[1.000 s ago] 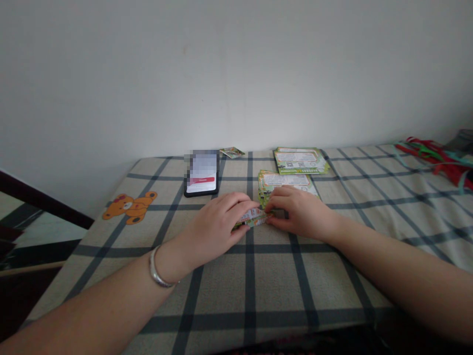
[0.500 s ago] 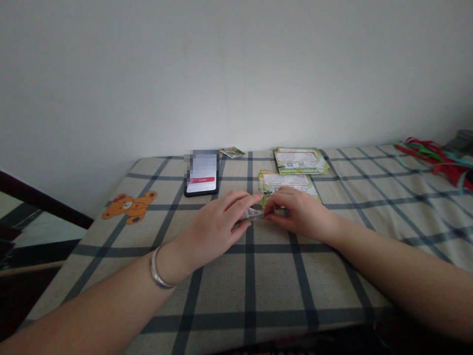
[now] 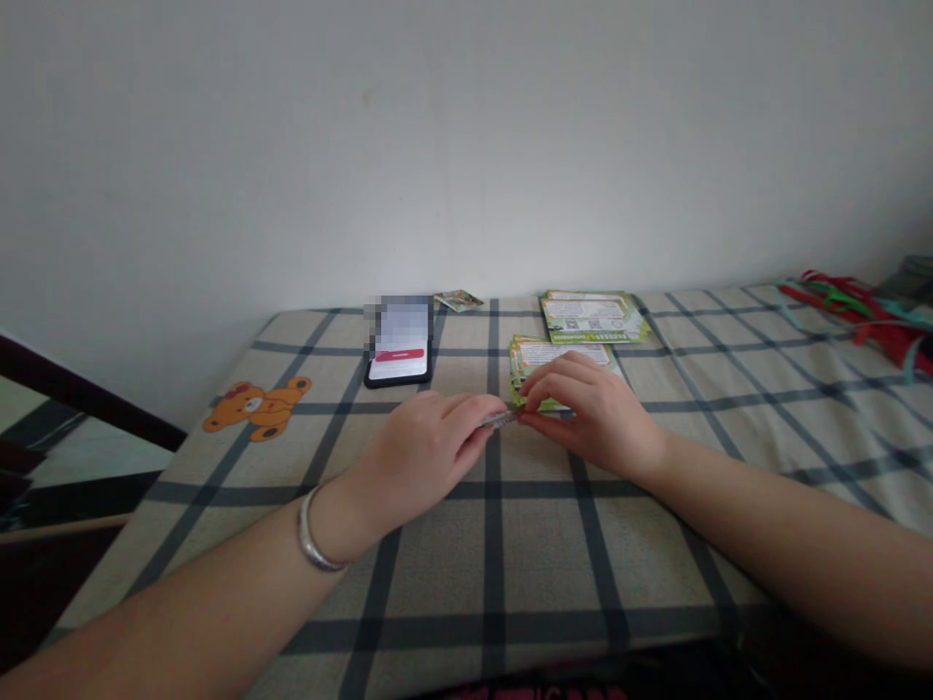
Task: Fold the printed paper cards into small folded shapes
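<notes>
My left hand (image 3: 423, 452) and my right hand (image 3: 587, 413) meet at the middle of the checked cloth (image 3: 510, 544). Both pinch a small folded printed paper (image 3: 500, 419), seen almost edge-on between the fingertips. The left wrist wears a silver bangle (image 3: 312, 530). Just behind my right hand lies a stack of green-bordered printed cards (image 3: 535, 355), partly hidden by the fingers. A second stack of the same cards (image 3: 592, 316) lies farther back.
A black phone (image 3: 398, 342) with a lit screen lies at the back left of centre. A small folded paper (image 3: 458, 299) sits near the wall. Red and green ribbons (image 3: 860, 306) lie at the far right. An orange bear print (image 3: 257, 405) marks the cloth at left.
The paper between my fingers has been folded narrower and now shows edge-on. My left fingers have curled in from stretched out to a pinch. My right hand has risen slightly.
</notes>
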The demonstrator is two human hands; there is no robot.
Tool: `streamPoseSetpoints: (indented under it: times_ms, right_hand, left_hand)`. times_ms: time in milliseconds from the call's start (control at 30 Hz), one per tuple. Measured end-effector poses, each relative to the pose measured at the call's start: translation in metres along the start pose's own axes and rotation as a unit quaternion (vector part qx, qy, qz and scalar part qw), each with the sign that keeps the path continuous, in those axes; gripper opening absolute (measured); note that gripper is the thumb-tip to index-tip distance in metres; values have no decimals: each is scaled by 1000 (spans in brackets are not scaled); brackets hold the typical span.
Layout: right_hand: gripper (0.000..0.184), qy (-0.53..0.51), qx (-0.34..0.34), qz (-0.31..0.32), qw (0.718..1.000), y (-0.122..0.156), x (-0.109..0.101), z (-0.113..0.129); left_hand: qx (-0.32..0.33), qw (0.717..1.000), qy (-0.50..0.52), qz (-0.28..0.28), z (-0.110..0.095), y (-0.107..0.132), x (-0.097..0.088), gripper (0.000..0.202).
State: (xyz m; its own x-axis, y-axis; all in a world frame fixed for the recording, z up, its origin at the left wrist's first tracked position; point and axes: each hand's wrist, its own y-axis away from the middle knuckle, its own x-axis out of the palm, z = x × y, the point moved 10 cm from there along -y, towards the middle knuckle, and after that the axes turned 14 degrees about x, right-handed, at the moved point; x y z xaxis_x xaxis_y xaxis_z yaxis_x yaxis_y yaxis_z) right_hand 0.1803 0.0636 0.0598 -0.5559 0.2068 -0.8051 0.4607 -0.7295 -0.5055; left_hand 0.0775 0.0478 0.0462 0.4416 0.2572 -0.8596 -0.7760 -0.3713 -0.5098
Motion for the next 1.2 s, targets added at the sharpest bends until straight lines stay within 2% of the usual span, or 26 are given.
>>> streamPoseSetpoints:
  times_ms: [200,367,700,933,1200]
  right_hand:
    - [11,22,-24,-28,999,1,-5,5]
    - [12,23,-28,-55,998,2,-9,6]
    - [10,-2,-21,-51,999,2,-7,5]
    - [9,-20,-23,-57,998,0,-6,5]
    - [9,-20,-22,-41,999,0,-5,5]
  left_hand:
    - [-53,998,45,-4,8,1,0,20]
    - [-64,996,66,-21,11,1,-2,16]
    - [1,1000,18,-12,4,2,0,18]
    - [45,998,-28,-16,-6,-1,-5,17]
    - [53,998,-39,-3,-9,-2,-3,17]
